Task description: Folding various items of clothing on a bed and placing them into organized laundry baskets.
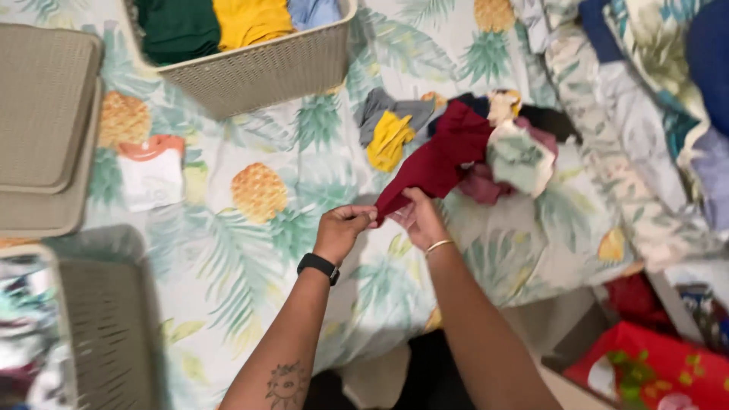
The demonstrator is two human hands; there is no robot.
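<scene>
A dark red garment (pixel 448 156) trails from a pile of loose clothes (pixel 501 144) on a bed covered by a pineapple-print sheet (pixel 258 228). My left hand (pixel 343 228), with a black band on the wrist, pinches one corner of the red garment. My right hand (pixel 419 216), wearing a thin gold bracelet, grips the same edge right beside it. A yellow piece (pixel 389 139) on a grey one (pixel 377 105) lies just left of the pile.
A beige woven basket (pixel 266 72) holding folded green, yellow and blue clothes stands at the top. Two beige lids (pixel 42 129) lie stacked at left, with a folded white and orange item (pixel 152 171) beside them. Another basket (pixel 106 326) sits bottom left. A red bag (pixel 653 368) sits bottom right.
</scene>
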